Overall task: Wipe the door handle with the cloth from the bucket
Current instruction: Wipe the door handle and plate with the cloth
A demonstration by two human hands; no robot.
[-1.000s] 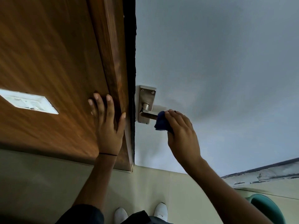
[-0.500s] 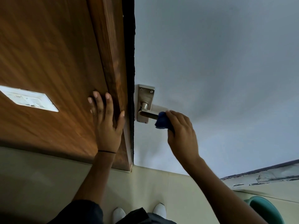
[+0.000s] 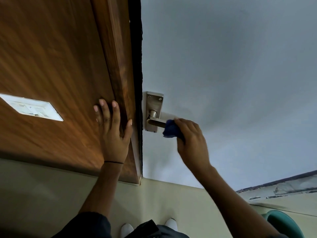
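A brushed-metal lever handle (image 3: 156, 123) on its back plate (image 3: 154, 102) is fixed to the pale grey door (image 3: 223, 74). My right hand (image 3: 192, 141) is closed around a bunched blue cloth (image 3: 170, 131) and presses it onto the outer end of the lever, which the cloth hides. My left hand (image 3: 112, 133) lies flat with fingers spread on the brown wooden panel (image 3: 51, 66) beside the door frame, holding nothing. The rim of a green bucket (image 3: 283, 222) shows at the bottom right.
A white switch plate (image 3: 32, 107) is set in the wooden panel at the left. The beige tiled floor (image 3: 42, 194) runs below, with my white shoes (image 3: 127, 229) at the bottom edge. A worn threshold strip (image 3: 283, 188) lies at the right.
The right hand with the cloth has stayed on the lever's end, shifting only slightly along it. The left hand remains flat on the wood.
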